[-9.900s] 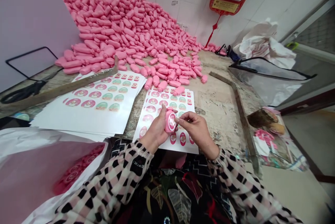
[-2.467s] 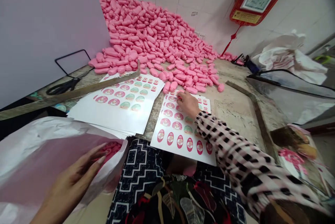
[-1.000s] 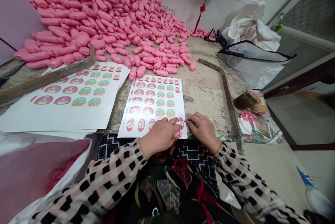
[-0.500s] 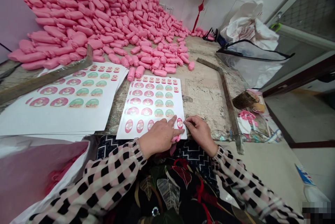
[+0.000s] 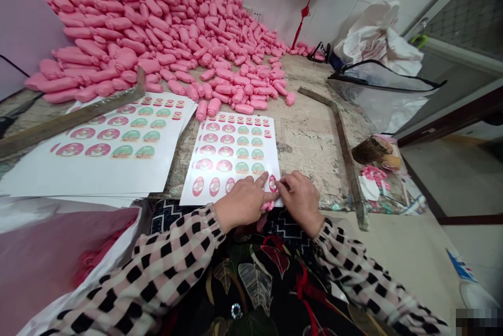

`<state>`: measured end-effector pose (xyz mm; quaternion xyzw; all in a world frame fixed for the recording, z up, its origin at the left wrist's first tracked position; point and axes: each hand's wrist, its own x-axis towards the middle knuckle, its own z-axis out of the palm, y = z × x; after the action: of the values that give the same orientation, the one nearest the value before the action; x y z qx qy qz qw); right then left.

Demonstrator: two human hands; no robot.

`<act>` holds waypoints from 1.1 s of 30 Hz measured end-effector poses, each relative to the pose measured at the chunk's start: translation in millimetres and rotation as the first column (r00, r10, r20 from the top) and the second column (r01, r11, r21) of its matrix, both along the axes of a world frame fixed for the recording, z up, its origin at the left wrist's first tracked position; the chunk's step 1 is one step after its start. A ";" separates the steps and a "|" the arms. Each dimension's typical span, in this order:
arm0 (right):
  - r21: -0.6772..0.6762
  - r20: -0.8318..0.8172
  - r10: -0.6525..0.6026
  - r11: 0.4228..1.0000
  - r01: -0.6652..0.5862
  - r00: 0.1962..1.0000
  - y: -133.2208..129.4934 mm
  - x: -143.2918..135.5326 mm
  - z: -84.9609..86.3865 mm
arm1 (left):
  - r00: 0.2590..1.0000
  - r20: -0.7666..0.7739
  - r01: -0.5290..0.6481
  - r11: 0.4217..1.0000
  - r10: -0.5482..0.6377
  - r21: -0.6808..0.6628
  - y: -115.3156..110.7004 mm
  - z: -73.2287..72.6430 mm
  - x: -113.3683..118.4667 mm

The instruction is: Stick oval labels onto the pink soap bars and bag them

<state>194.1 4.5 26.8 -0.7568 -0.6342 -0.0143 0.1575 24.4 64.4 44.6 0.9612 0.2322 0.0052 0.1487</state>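
A sheet of stickers (image 5: 271, 150) with pink and green printed labels lies at the table's front edge. My left hand (image 5: 244, 201) rests on its lower right part, index finger stretched out on the paper. A small pink bottle-shaped piece (image 5: 268, 205) is tucked under that hand's fingers; only its end shows. At the sheet's lower right corner, my right hand (image 5: 302, 201) pinches the edge of an oval pink sticker (image 5: 273, 183) between thumb and forefinger. Whether the sticker has lifted from the sheet is hard to see.
A large heap of similar pink pieces (image 5: 165, 26) fills the back left. More sticker sheets (image 5: 98, 171) lie left under a wooden bar (image 5: 74, 116). Another bar (image 5: 343, 147) bounds the right side, beside a wooden block (image 5: 367, 150). A lined bag (image 5: 70, 252) stands lower left.
My right thumb and forefinger have moved slightly left, closing on the oval sticker's edge. My left hand stays on the sheet. The whole view has shifted slightly.
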 end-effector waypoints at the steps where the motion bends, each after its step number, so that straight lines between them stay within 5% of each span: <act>1: 0.015 0.021 0.012 1.000 -0.012 1.000 -2.0 -1.9 0.3 | 1.000 0.005 0.000 1.000 0.000 0.004 -0.1 -1.2 -0.1; 4: 0.063 -0.042 0.013 0.998 -0.010 0.999 -6.1 -4.6 2.1 | 1.000 0.024 0.002 1.000 -0.002 0.007 -0.9 -4.9 -0.2; 9: 0.144 -0.407 -0.091 0.976 0.163 0.909 -1.6 6.8 2.4 | 0.994 0.107 -0.004 0.999 0.009 -0.049 -2.5 -6.6 -4.6; 11: 0.140 -0.569 -0.126 0.959 0.247 0.813 2.8 11.4 4.2 | 0.973 0.221 -0.021 0.983 0.063 -0.185 -3.4 -4.6 -8.8; 13: 0.122 -0.714 -0.104 0.955 0.269 0.693 6.3 9.2 9.5 | 0.892 0.380 -0.061 0.898 0.245 -0.436 -5.1 -1.5 -13.1; 15: 0.112 -0.814 -0.046 0.966 0.233 0.579 7.8 -2.3 17.9 | 0.708 0.449 -0.027 0.655 0.546 -0.755 -7.4 1.0 -15.8; 18: 0.111 -0.876 0.044 0.987 0.112 0.481 6.1 -30.7 30.9 | 0.373 0.209 0.279 0.106 0.904 -0.954 -10.1 1.0 -17.0; 19: 0.118 -0.878 0.074 0.991 0.062 0.473 5.0 -40.3 33.8 | 0.297 0.102 0.392 -0.024 0.949 -0.920 -10.5 0.1 -17.1; 21: 0.143 -0.861 0.138 0.989 -0.026 0.490 3.1 -55.9 36.2 | 0.213 -0.038 0.529 -0.149 0.976 -0.835 -10.8 -2.1 -17.7; 26: 0.152 -0.791 0.182 0.983 -0.100 0.585 2.7 -68.6 30.5 | 0.158 -0.079 0.567 -0.156 0.984 -0.809 -11.6 -4.0 -20.2; 33: 0.130 -0.803 0.161 0.987 -0.094 0.574 5.0 -69.9 29.2 | 0.141 -0.021 0.557 -0.097 0.990 -0.825 -13.7 -4.0 -20.2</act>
<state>124.2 9.5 56.0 -0.6262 -0.5443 0.3204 0.4572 4.2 50.8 40.7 0.1573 0.2985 0.4462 0.8289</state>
